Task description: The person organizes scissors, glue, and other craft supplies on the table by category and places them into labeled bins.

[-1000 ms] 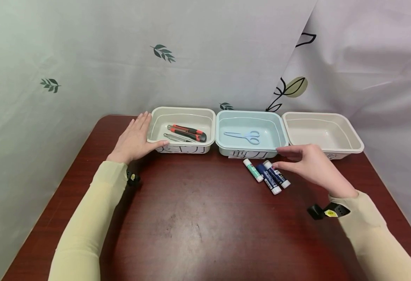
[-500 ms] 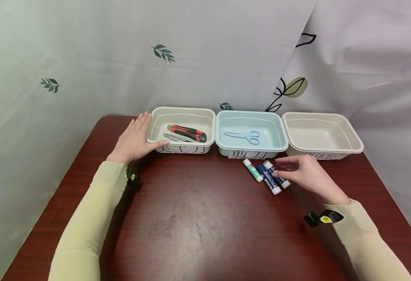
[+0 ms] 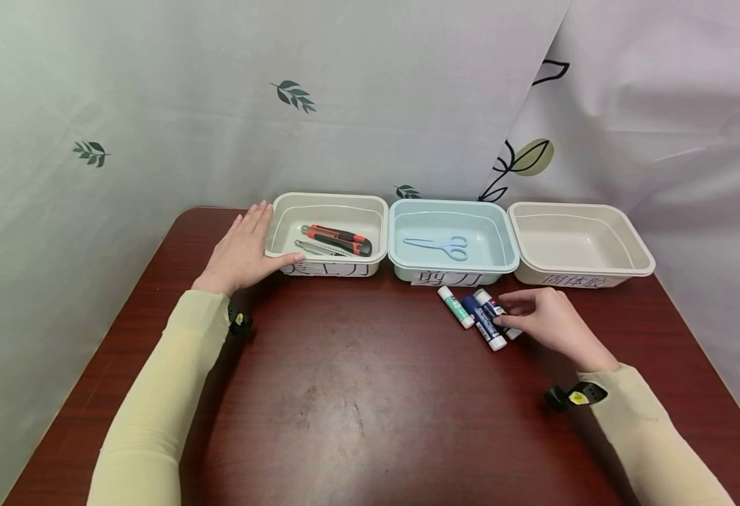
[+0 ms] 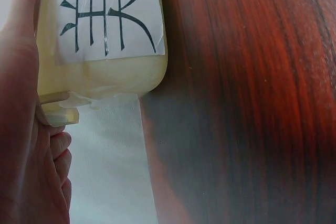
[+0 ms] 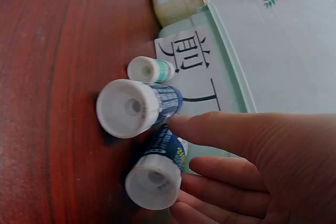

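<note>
My left hand (image 3: 239,249) rests on the left beige bin (image 3: 328,269), fingers along its left side and thumb on the front rim. Inside that bin lie a red-and-black utility knife (image 3: 338,239) and a grey utility knife (image 3: 319,247). My right hand (image 3: 553,320) is low over the table, its thumb and fingers on either side of the rightmost blue glue stick (image 5: 163,156); whether they press on it is unclear. Another blue glue stick (image 3: 486,327) lies beside it, with a smaller green-and-white glue stick (image 3: 455,307) to the left.
A light blue bin (image 3: 401,266) holding blue scissors (image 3: 445,246) stands in the middle of the row. At the right is another beige bin (image 3: 534,266) with a paper label. The dark red table (image 3: 344,393) extends in front, and a patterned cloth (image 3: 344,126) hangs behind.
My right hand has moved down from beside the blue bin's front rim to the rightmost blue glue stick, uncovering the right bin's label. The left hand has stayed still.
</note>
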Motion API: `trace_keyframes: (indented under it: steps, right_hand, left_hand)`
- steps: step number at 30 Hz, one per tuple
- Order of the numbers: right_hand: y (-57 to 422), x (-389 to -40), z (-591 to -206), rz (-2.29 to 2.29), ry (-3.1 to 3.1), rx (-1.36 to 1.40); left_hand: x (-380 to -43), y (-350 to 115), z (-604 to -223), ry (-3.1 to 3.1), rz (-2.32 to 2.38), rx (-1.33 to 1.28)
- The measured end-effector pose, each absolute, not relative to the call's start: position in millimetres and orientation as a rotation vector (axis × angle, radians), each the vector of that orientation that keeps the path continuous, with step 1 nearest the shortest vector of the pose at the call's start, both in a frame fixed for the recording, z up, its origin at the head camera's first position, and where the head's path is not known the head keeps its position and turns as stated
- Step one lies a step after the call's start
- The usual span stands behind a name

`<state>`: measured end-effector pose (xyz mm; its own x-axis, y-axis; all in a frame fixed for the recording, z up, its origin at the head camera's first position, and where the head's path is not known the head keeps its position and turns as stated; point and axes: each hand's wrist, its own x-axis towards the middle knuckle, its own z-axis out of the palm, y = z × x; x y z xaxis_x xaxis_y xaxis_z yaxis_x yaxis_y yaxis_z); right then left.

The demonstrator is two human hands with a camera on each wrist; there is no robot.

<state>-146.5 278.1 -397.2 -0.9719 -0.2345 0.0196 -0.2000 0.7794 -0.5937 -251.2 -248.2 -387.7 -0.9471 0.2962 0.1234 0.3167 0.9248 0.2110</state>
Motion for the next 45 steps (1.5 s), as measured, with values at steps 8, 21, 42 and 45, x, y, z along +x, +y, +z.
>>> trace_keyframes:
  steps: [8, 21, 42, 45]
  right_hand:
    - [278.2, -147.5, -403.8, -0.931, 2.918, -0.372]
    - [276.4, -146.7, -403.2, -0.952, 2.903, -0.363]
    - [280.5, -145.9, -404.5, -0.988, 2.947, -0.362]
    - [280.8, -144.0, -400.0, -1.010, 2.952, -0.358]
  left_hand:
    - [-250.6, -248.0, -388.1, -2.992, -0.348, -0.477]
    - [-248.9, -248.2, -388.5, -2.995, -0.361, -0.478]
    - [-250.5, -246.7, -386.4, -2.999, -0.362, -0.484]
    - [-250.5, -246.9, -386.2, -2.995, -0.364, -0.483]
